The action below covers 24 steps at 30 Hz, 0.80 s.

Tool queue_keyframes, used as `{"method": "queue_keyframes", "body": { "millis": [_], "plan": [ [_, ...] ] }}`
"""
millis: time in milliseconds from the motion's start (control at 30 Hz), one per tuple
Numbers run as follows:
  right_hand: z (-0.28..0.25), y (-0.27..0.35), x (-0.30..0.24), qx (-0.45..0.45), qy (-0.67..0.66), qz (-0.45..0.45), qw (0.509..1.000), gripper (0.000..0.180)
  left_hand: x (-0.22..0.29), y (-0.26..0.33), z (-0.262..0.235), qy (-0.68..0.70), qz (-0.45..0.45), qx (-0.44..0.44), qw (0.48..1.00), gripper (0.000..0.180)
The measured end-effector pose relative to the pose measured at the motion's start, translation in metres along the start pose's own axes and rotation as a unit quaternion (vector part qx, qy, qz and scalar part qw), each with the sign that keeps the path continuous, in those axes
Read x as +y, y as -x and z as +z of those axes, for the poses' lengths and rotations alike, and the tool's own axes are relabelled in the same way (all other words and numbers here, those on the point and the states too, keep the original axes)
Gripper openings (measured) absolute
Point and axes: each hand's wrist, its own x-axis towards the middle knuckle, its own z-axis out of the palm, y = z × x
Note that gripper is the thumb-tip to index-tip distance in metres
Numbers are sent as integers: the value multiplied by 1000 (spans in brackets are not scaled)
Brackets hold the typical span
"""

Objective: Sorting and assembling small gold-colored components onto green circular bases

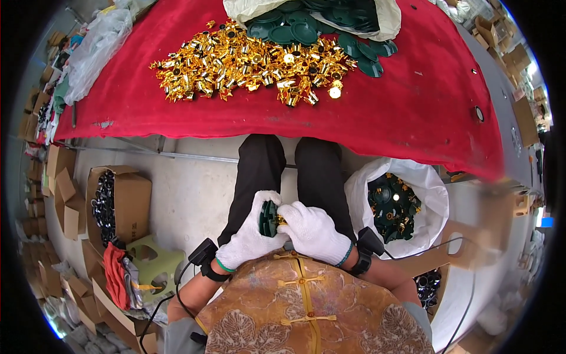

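Note:
In front of my lap, my left hand (243, 241), in a white knit glove, is closed round a dark green round disc (268, 217). It is held on edge, and it may be more than one disc stacked together. My gloved right hand (316, 231) meets it from the other side, fingers pinched on a small shiny gold fitting (282, 220) against the disc's face. Fingers partly hide where the two meet. Beyond my knees, a heap of similar gold fittings (253, 65) lies on the red-covered table (413, 94). Green discs (303, 33) spill from a pale sack behind the heap.
Right of my legs stands a white sack (435, 197) containing green discs and gold fittings. At left are a cardboard box (131, 203) of dark shiny parts and a pale green plastic stool (162, 259) with cloths. Cables run from bands on both wrists.

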Motion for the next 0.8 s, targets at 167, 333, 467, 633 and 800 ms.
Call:
{"method": "queue_keyframes", "body": {
  "millis": [167,333,467,633,800],
  "plan": [
    [-11,-8,4,-110,-603,333,717,27,10,-6,-4,-231,198,40,952,66],
    [-5,-11,8,-29,-117,85,989,24,8,0,-3,-85,-8,19,996,66],
    [-5,-5,2,-20,-40,0,999,36,6,-2,-2,-53,51,33,997,65],
    [13,6,7,9,-49,-5,999,23,8,-1,0,-75,84,12,994,62],
    [4,10,17,-104,-668,390,625,29,5,-11,6,-262,197,7,945,52]
  ]
}}
